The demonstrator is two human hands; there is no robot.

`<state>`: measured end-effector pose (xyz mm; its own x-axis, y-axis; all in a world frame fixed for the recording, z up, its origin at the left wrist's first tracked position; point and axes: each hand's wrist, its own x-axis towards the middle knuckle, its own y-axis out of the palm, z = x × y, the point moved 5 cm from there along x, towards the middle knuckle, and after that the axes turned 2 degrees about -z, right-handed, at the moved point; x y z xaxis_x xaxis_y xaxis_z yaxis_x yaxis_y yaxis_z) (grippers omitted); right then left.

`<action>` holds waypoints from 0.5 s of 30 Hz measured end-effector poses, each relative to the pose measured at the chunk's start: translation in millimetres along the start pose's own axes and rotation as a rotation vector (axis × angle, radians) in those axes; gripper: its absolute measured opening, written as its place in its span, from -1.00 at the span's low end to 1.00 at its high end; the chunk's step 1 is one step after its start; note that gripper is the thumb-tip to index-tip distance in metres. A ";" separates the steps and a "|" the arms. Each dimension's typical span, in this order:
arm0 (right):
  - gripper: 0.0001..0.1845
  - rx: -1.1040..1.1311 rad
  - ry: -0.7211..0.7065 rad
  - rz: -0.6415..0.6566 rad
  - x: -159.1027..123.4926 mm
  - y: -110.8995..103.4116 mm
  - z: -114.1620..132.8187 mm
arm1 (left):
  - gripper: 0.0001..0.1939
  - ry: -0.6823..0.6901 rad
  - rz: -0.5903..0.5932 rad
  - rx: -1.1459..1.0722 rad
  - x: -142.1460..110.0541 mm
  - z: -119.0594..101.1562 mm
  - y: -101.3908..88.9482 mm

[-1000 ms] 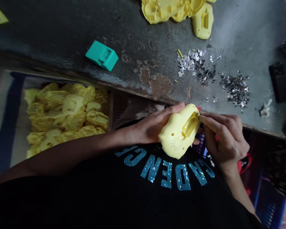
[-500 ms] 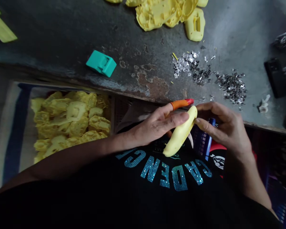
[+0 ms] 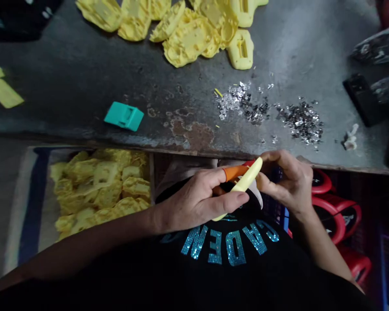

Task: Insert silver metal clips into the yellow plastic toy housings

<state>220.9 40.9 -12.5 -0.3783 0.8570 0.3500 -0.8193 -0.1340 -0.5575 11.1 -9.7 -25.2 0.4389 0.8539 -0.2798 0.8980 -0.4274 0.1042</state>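
Now, left hand [image 3: 194,203]: clasps yellow shell [image 3: 250,175], edge-on, thumb nearest.
Right hand [image 3: 288,181]: by shell's far-right end; I can't tell its grip.
Shell: nearer than bench [image 3: 123,77], over shirt [image 3: 197,280].
Shell's edge: best steadied left-handed; right-hand touch light, square.

Yellow shell [image 3: 251,175] turned from slotted face to edge-on, left hand [image 3: 194,198] with thumb lower across it, orange finger cover [image 3: 235,172] now showing, right hand [image 3: 287,185] more spread, other yellow shells [image 3: 186,39] newly visible on the tabletop [image 3: 84,77]
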 end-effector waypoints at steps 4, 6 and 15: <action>-0.83 0.149 0.169 -0.022 -9.5 -0.9 -13.1 | -0.20 -0.009 0.082 0.075 5.7 7.6 -3.7; -0.84 0.305 0.315 -0.051 -15.2 -0.3 -23.4 | -0.17 0.042 0.172 0.025 5.4 11.4 -8.5; -0.53 0.968 0.779 0.109 -36.0 68.8 -34.2 | 0.23 0.650 0.054 0.250 10.0 24.6 -27.2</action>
<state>192.9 17.9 -89.2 -0.3792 0.8407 -0.3867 -0.9053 -0.2507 0.3428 -9.7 3.1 -54.3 0.4819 0.8008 0.3555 0.8747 -0.4632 -0.1423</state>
